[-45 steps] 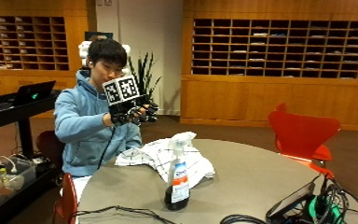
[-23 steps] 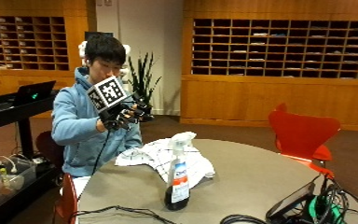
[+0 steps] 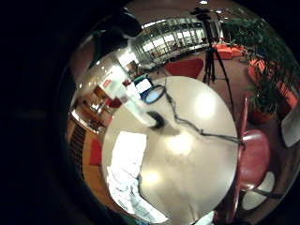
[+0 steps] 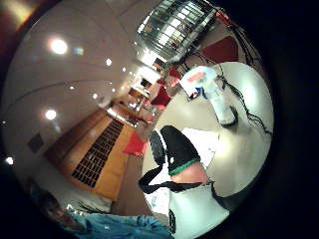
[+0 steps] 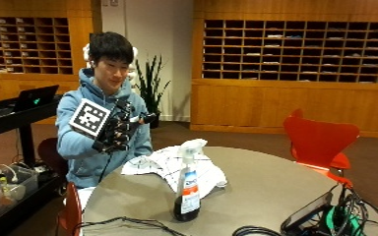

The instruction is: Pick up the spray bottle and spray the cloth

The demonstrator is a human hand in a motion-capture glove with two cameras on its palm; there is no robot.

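Observation:
A clear spray bottle (image 5: 188, 189) with a white trigger head and dark base stands upright on the round grey table (image 5: 267, 182), near its front. Just behind it lies a crumpled white checked cloth (image 5: 169, 164). My gloved right hand (image 5: 118, 130) is raised in the air in front of the person's chest, left of the cloth and well above the table, with its fingers relaxed and holding nothing. The little finger side palm view looks down on the bottle (image 3: 137, 107) and the cloth (image 3: 125, 168). In the thumb side palm view the gloved thumb (image 4: 174, 147) sticks out over the cloth (image 4: 202, 142), with the bottle (image 4: 215, 94) beyond.
A red chair (image 5: 320, 140) stands at the table's right side. Black cables (image 5: 127, 223) and a tablet with other devices (image 5: 310, 216) lie along the front edge. A black cart with a laptop (image 5: 35, 98) is at the left.
My gloved hand has come down from beside the person's face to chest height and has turned. The bottle and cloth have not moved.

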